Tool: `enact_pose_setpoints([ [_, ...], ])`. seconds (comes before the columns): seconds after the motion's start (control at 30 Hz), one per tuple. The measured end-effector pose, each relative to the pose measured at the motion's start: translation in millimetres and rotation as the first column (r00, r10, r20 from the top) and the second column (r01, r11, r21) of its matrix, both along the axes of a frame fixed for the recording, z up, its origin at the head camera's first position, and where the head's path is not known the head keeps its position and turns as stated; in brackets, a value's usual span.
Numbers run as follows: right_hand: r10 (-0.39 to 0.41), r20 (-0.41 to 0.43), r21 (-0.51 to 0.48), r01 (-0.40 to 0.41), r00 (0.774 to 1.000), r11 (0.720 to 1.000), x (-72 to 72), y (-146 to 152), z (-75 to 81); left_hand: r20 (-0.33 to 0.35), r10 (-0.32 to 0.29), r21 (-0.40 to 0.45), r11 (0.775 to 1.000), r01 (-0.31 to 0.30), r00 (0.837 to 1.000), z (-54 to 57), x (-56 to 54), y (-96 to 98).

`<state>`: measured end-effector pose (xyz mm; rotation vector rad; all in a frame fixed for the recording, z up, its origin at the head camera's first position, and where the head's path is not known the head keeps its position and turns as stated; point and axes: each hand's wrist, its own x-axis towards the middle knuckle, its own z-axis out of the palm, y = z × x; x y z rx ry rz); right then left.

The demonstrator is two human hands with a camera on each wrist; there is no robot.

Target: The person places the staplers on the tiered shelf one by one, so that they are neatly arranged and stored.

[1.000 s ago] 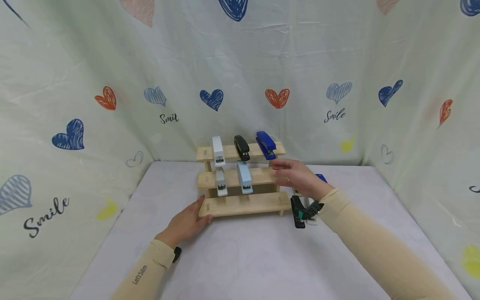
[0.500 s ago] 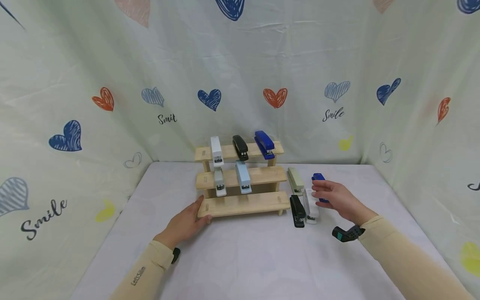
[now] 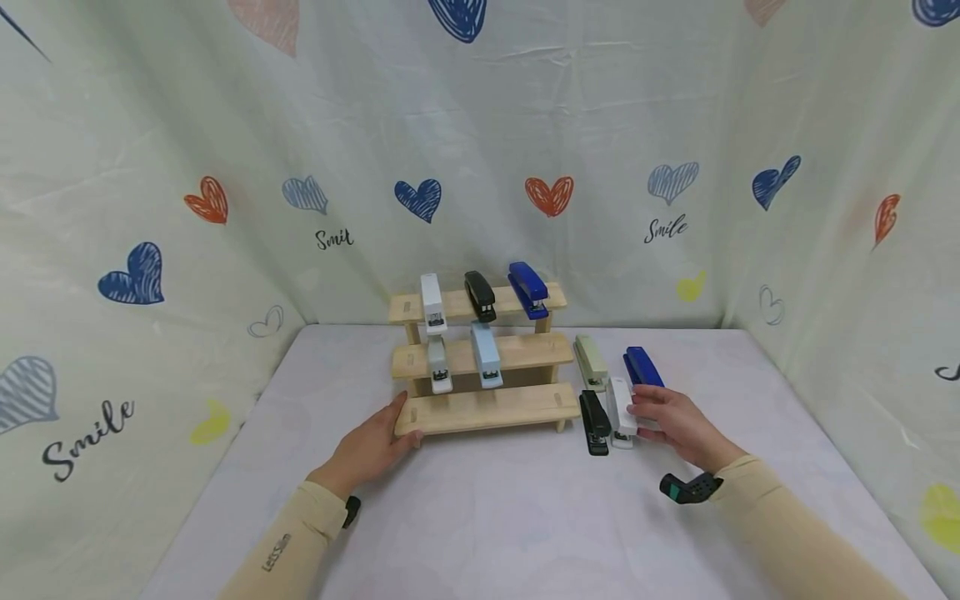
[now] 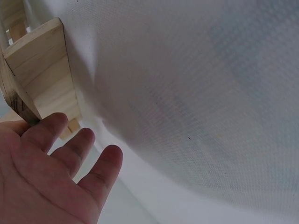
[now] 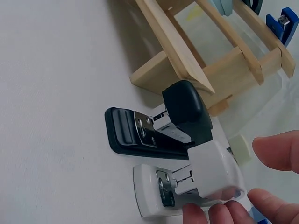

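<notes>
A three-tier wooden display stand [image 3: 491,408] stands on the table. My left hand [image 3: 369,450] rests against the left end of its lowest shelf; in the left wrist view its fingers [image 4: 77,151] are spread and loosely bent beside the wood. My right hand [image 3: 678,425] is at the right side of a white stapler [image 3: 621,412] on the table. Seen from the right wrist, several fingertips [image 5: 219,214] lie along that stapler's side, while the thumb [image 5: 278,149] stays apart from it. Left of the white stapler lies a black stapler [image 3: 595,422].
Behind these lie a pale green stapler [image 3: 591,362] and a blue stapler [image 3: 642,367]. The top shelf bears white [image 3: 432,302], black [image 3: 480,294] and blue [image 3: 528,289] staplers. A grey-white stapler [image 3: 438,364] and a light blue stapler [image 3: 486,356] sit on the middle shelf.
My right hand has moved from beside the stand's upper shelves to the right, then down to the white stapler. My left hand keeps its place on the lowest shelf.
</notes>
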<state>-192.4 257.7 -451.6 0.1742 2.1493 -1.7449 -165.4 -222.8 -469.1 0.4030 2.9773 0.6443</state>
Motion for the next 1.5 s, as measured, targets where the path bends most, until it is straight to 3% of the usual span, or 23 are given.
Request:
enact_pose_setpoints([
  [0.67,-0.032,-0.002,-0.016,0.032,1.0,0.999,0.7,-11,-7.5,0.001,0.017,0.003,1.0,-0.017,1.0,1.9,2.2,2.0],
  [0.93,-0.017,-0.006,-0.07,0.017,1.0,0.997,-0.2,-9,-11.3,-0.003,0.017,-0.001,1.0,-0.017,1.0,0.3,1.5,1.1],
  [1.5,0.021,-0.011,-0.08,-0.021,1.0,0.997,-0.5,-6,-13.7,0.0,0.015,-0.005,1.0,-0.015,1.0,-0.7,0.2,0.8],
])
